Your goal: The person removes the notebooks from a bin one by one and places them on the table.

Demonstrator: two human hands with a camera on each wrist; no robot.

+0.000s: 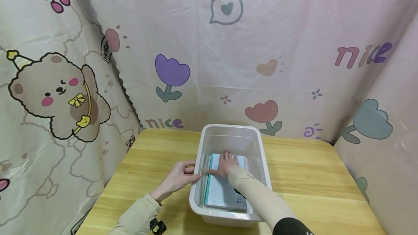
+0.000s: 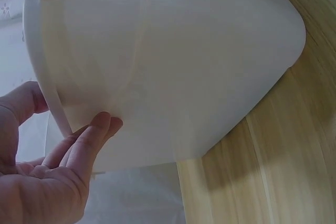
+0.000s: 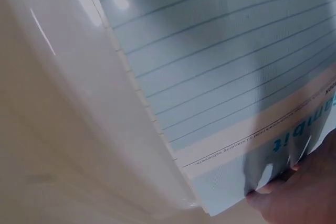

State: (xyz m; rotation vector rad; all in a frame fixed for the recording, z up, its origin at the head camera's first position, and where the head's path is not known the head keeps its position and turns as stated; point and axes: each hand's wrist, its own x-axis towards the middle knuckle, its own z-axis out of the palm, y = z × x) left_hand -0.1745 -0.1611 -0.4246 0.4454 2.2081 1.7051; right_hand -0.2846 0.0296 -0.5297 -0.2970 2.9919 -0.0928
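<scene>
A white plastic bin (image 1: 232, 129) stands on the table. A notebook (image 1: 222, 192) with a pale, lined cover and a teal strip down its left side lies flat inside it. My right hand (image 1: 225, 166) reaches into the bin and rests on the upper part of the cover, fingers extended toward the far end and thumb out to the left. In the right wrist view, fingertips touch the cover near the printed lettering. My left hand (image 1: 180, 176) holds the bin's left rim, thumb at the rim and fingers against the outer wall (image 2: 184, 77).
The wooden table (image 1: 303, 177) extends on both sides of the bin. Behind it hangs a printed curtain (image 1: 209, 61) with flowers and hearts. More patterned cloth (image 1: 58, 162), showing a bear, hangs at the left.
</scene>
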